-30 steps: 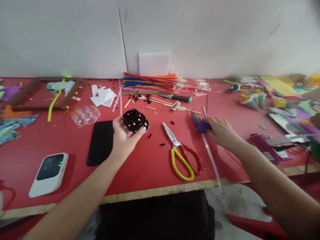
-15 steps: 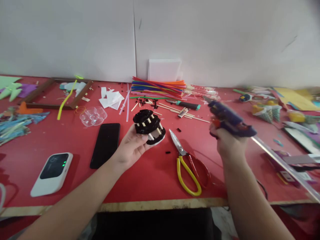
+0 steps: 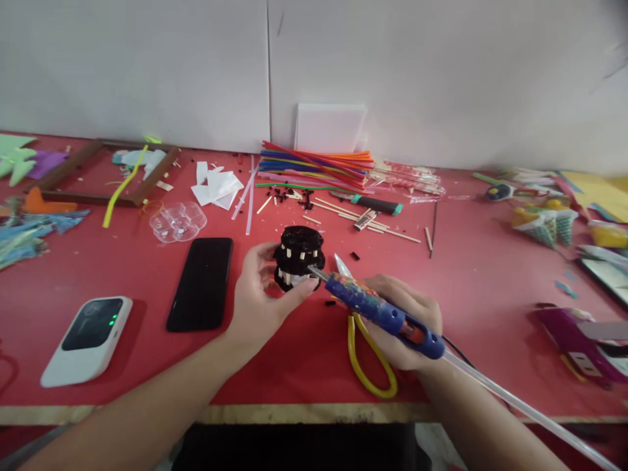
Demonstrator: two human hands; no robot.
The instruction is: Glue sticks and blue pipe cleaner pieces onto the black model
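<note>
A small black tiered craft piece (image 3: 300, 252), with short pale wooden sticks standing between its layers, is gripped by my left hand (image 3: 260, 288) above the table. My right hand (image 3: 407, 314) is wrapped round a blue glue gun (image 3: 377, 307), whose metal tip meets or nearly meets the craft piece's right side. A clear glue stick (image 3: 524, 402) trails out of the gun's back end. Beneath the gun and my right hand lie scissors (image 3: 375, 366) with a yellow handle; part of them is hidden.
A black phone (image 3: 201, 284) and a white device (image 3: 88, 340) with green lights lie to the left. Farther back are coloured pipe cleaners (image 3: 314, 167), thin wooden sticks (image 3: 387, 226), a utility knife (image 3: 373, 204) and paper scraps (image 3: 220, 186). A purple item (image 3: 583, 337) rests at right.
My right hand has brought the glue gun left and down to the craft piece. My left hand has turned the piece more upright. The view has shifted slightly.
</note>
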